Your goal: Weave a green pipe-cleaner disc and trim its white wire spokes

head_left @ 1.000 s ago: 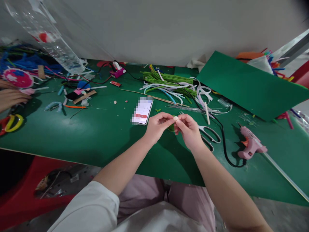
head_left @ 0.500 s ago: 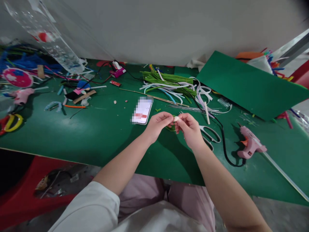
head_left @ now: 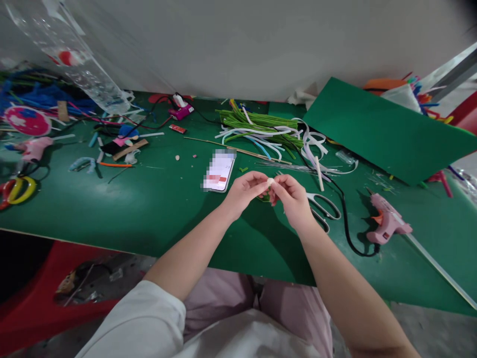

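Observation:
Between the fingertips of both hands is a small white piece, too small to tell its kind. My left hand pinches it from the left, thumb and forefinger closed. From the right, my right hand meets it with a closed pinch too. Something green shows just beneath the fingers, mostly covered. Grey-handled scissors lie beside my right hand, their blades partly hidden by it. A phone with a lit screen lies left of my left hand.
Green pipe cleaners lie bundled behind the hands, with white strips in front. A pink glue gun rests at right, its black cord curving near the scissors. A green board leans at back right. Red-and-yellow scissors lie far left.
The white piece has shifted slightly left and turned between the fingertips. My right hand's fingers have moved slightly left, closer to my left hand. Nothing else on the table has moved.

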A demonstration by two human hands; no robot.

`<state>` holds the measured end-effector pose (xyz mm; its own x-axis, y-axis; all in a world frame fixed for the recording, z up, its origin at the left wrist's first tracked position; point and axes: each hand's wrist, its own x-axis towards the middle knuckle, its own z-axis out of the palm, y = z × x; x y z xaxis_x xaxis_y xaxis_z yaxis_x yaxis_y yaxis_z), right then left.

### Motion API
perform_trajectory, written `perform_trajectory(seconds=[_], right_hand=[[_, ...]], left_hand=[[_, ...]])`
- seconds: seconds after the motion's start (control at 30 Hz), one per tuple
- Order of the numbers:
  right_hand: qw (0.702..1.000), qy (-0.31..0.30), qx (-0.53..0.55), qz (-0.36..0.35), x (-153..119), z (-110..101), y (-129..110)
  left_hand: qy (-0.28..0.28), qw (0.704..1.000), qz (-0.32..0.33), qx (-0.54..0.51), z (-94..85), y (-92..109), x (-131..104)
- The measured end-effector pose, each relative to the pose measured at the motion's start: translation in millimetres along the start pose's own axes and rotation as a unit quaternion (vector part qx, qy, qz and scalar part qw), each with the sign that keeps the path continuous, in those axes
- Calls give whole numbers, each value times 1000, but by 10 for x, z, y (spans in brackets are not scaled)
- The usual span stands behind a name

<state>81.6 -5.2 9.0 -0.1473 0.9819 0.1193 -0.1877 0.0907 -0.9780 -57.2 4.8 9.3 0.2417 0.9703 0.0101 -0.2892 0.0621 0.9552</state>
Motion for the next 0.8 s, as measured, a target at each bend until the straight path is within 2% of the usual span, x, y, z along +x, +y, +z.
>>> perform_trajectory(seconds=[0.2,0.37,0.63,0.73,0.8], right_hand=[[1000,-21,-7,22,-2,-10,-8],[999,-21,-6,30,-2,-13,-4],[997,-58,22,44,-2,-32,7],[999,-29,-38,7,-3,-33,13],[990,12,-126,-58,-11,-36,11]], left_hand=[[22,999,11,25,-14,-4,11],[9,1000,-20,1,-32,-7,15],[-76,991,-90,-65,-43,21,6],[-63,991,-101,-69,-42,15,17],[-41,992,-99,-62,-37,11,23]])
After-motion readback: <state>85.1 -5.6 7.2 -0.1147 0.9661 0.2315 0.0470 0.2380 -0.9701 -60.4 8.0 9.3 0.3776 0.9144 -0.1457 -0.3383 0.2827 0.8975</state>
